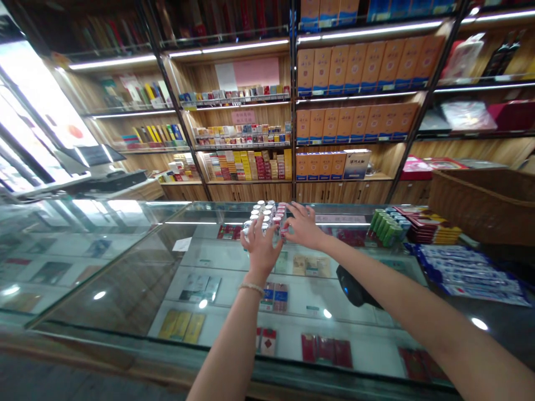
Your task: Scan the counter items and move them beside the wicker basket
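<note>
A group of small containers with white lids stands in rows on the glass counter; the right-hand row looks pink-red. My left hand, with a bracelet at the wrist, is at the near side of the group, fingers spread and touching or just over the nearest containers. At the group's right side is my right hand, its thumb and forefinger close around a small reddish container at the row's near end. The fingers partly hide the nearest containers.
To the right are green-wrapped cylinders, red and yellow packs, blue-white packets and a wicker basket. A black device lies beneath my right forearm. Shelves of boxes stand behind.
</note>
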